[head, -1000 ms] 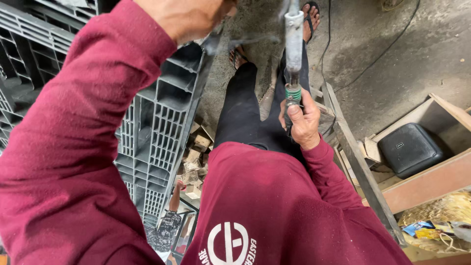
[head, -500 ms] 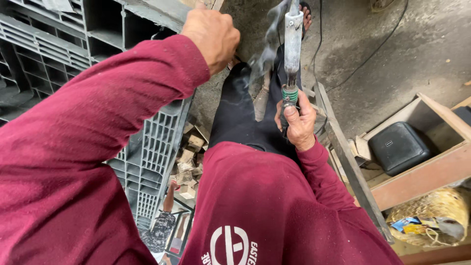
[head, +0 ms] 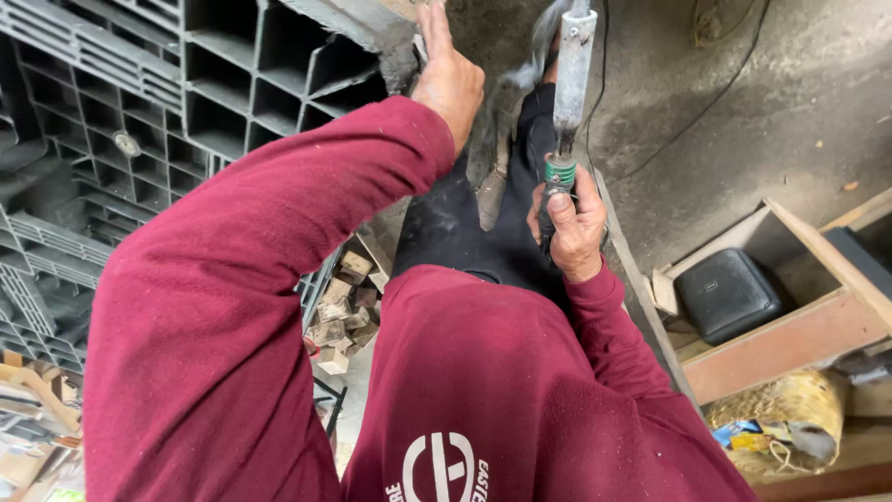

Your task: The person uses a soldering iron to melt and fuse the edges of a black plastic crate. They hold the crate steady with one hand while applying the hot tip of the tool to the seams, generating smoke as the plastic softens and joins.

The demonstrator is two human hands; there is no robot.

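In the head view, the right hand [head: 574, 223] is seen wrapped around the dark handle of a long metal tool [head: 570, 70], the fingers clamped shut on the grip just below a green collar. The tool is held upright in the frame, its pale grey barrel running away from the body toward the top edge, above the black trousers [head: 474, 232]; a thin wisp of smoke or blur is seen beside its far end, though it cannot be told which. The left hand [head: 448, 79] is stretched out to the edge of a grey plastic crate [head: 232, 84], where a worn, crumbled corner [head: 400, 60] is touched; the fingers appear held together and pressed flat, but the fingertips are cut off by the upper edge, so their grip cannot be told for certain. The crate is stood on its side to the left, its open cells turned toward the camera. Both arms are covered by maroon sleeves [head: 232, 307]. Small wooden offcuts [head: 344, 302] are piled on the floor between the crate and the legs. To the right, a black rounded case [head: 727, 296] is lodged inside a wooden box [head: 790, 339] on the concrete floor [head: 743, 112].
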